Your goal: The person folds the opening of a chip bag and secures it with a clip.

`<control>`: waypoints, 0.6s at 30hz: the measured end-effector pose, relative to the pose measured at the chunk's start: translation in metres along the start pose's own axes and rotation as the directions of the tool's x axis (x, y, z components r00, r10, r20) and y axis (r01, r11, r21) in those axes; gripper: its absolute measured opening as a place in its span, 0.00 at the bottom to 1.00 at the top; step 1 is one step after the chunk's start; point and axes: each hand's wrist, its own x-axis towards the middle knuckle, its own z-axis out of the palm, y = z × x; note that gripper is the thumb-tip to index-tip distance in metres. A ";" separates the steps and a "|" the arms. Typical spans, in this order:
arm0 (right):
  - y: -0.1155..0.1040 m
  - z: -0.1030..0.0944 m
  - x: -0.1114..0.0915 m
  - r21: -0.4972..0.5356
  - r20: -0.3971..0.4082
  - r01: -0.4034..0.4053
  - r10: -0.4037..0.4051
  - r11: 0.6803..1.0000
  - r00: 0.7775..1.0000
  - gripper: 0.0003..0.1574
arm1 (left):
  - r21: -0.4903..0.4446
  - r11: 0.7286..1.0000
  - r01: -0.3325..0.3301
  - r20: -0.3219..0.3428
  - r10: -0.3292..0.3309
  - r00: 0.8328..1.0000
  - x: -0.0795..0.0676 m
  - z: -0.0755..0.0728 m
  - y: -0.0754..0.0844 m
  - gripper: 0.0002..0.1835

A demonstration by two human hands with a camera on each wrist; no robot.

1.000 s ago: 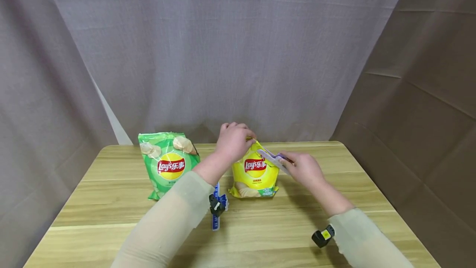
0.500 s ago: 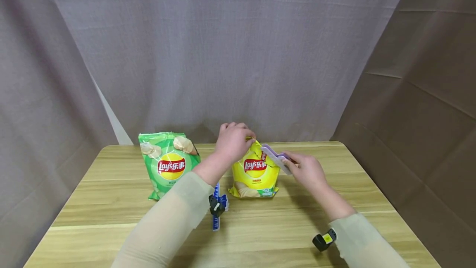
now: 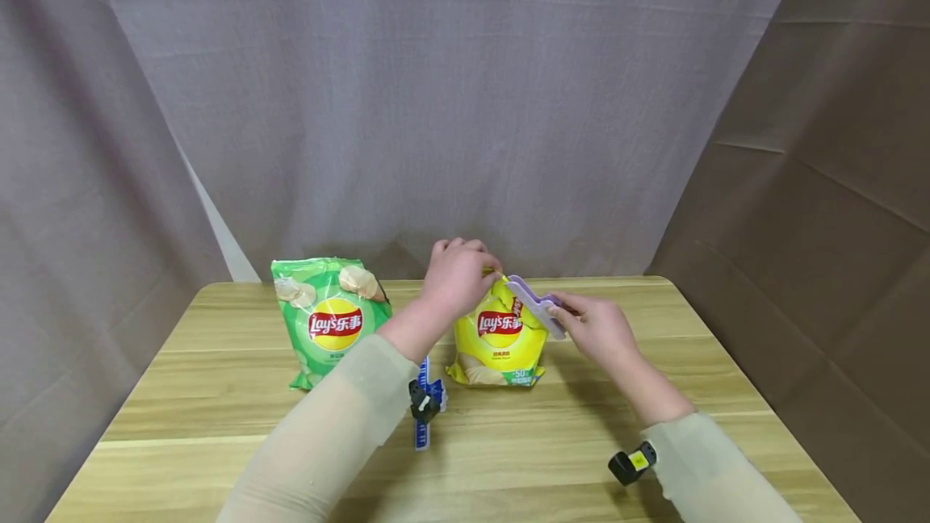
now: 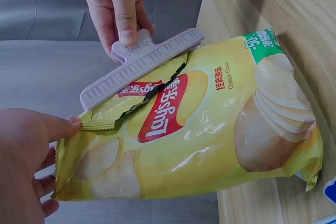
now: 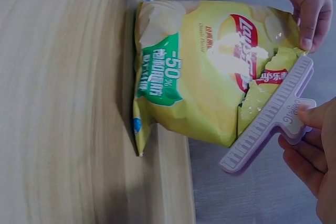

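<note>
A yellow Lay's chip bag (image 3: 497, 345) stands upright on the table, its torn top corner folded down over the front. My left hand (image 3: 459, 277) pinches the bag's upper left corner; in the left wrist view the thumb of the left hand (image 4: 23, 150) presses the end of the fold. My right hand (image 3: 599, 329) pinches the tab of a purple bag clip (image 3: 536, 307). Along the folded edge lies the long ridged bar of the bag clip (image 5: 273, 111), slanting down to the right. Whether the clip's bars are fully closed on the fold, I cannot tell.
A green Lay's bag (image 3: 330, 329) stands at the left, behind my left forearm. A blue clip (image 3: 422, 434) lies on the wooden table (image 3: 552, 458), partly hidden by the left wrist camera. Grey curtains (image 3: 465, 103) hang behind and at the sides.
My right hand has brought the purple clip up and over the folded corner of the yellow bag, so its bar now lies along the fold. My left hand stays at the bag's top.
</note>
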 end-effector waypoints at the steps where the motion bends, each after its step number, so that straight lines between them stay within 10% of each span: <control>1: -0.001 -0.001 0.000 -0.001 0.006 -0.004 0.004 1.000 1.000 0.19 | -0.003 1.000 0.000 0.000 0.000 1.000 0.000 0.000 0.000 0.09; 18: -0.012 -0.007 0.010 -0.005 0.083 -0.022 0.023 1.000 0.996 0.19 | -0.030 1.000 0.002 -0.026 -0.002 1.000 0.001 0.000 0.003 0.09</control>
